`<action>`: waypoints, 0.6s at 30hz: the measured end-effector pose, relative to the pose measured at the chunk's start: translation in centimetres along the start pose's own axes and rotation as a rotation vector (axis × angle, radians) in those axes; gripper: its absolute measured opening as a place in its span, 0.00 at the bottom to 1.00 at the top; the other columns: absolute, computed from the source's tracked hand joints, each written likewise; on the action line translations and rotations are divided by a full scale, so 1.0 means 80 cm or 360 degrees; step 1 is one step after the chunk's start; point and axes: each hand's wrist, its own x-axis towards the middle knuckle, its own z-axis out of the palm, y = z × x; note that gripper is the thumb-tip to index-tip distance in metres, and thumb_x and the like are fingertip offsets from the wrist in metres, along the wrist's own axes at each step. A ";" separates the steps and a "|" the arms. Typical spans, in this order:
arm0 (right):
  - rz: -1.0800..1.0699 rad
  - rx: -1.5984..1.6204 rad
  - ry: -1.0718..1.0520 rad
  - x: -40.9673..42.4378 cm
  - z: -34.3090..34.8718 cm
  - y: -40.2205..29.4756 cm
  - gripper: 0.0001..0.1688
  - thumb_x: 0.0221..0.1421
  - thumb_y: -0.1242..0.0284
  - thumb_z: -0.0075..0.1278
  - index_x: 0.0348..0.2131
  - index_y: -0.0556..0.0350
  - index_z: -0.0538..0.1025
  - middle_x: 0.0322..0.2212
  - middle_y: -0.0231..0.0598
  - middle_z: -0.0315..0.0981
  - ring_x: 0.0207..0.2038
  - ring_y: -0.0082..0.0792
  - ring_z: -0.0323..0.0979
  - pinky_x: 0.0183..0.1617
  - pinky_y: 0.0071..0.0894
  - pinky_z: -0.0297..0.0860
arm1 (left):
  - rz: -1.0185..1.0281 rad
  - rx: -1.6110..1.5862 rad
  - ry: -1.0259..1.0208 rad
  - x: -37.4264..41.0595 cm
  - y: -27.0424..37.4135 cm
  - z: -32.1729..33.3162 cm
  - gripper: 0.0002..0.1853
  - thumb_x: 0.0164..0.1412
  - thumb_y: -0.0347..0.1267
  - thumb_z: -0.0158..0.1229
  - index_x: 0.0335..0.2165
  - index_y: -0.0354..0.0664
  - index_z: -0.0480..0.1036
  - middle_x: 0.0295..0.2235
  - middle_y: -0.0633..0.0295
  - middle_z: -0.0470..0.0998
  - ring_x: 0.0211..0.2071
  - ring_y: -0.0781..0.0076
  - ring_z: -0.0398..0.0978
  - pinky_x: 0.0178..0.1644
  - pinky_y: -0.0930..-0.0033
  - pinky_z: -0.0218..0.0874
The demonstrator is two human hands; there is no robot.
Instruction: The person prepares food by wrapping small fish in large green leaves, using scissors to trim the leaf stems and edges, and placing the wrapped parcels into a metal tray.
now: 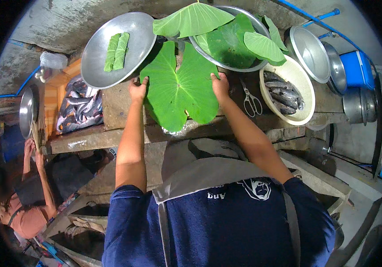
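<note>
A broad green taro-like leaf (177,90) is spread between my two hands above the worktop. My left hand (138,89) pinches its left edge with the thumb on top, and my right hand (220,87) grips the right edge. Beyond my left hand, a round metal basin (92,55) holds two rolled leaf bundles (117,51). Large leaves (231,41) fill and overhang another metal basin (207,60) at the back. A pair of scissors (251,101) lies to the right of my right hand. Farther right, whole fish (282,93) lie in a cream plastic colander (307,100).
More fish (80,106) lie in a lined container on the left of the worktop (117,113). Metal basins (311,53), a blue container (357,70) and pots (354,105) stand at right. Another person (32,217) at far left holds thin sticks (36,135).
</note>
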 end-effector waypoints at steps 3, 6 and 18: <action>-0.0122 -0.0018 -0.0030 -0.003 -0.019 0.008 0.25 0.48 0.63 0.55 0.41 0.60 0.69 0.39 0.52 0.66 0.44 0.49 0.64 0.48 0.42 0.62 | 0.0663 0.0264 0.0425 -0.065 0.055 0.000 0.28 0.51 0.41 0.57 0.49 0.40 0.64 0.49 0.51 0.61 0.52 0.49 0.58 0.56 0.50 0.49; -0.0482 -0.0009 -0.0119 -0.027 -0.060 0.022 0.20 0.47 0.68 0.56 0.39 0.59 0.71 0.37 0.50 0.67 0.42 0.48 0.65 0.47 0.42 0.62 | 0.1188 0.0489 -0.0148 -0.128 0.082 0.022 0.33 0.52 0.48 0.55 0.55 0.52 0.60 0.56 0.52 0.56 0.58 0.50 0.53 0.60 0.44 0.40; -0.0135 -0.0485 0.0051 0.104 -0.457 0.110 0.16 0.48 0.65 0.53 0.36 0.54 0.76 0.30 0.44 0.76 0.33 0.39 0.74 0.38 0.34 0.68 | 0.0871 0.1027 -0.0363 -0.158 0.110 0.070 0.38 0.54 0.59 0.46 0.59 0.56 0.53 0.63 0.56 0.41 0.64 0.54 0.35 0.60 0.33 0.18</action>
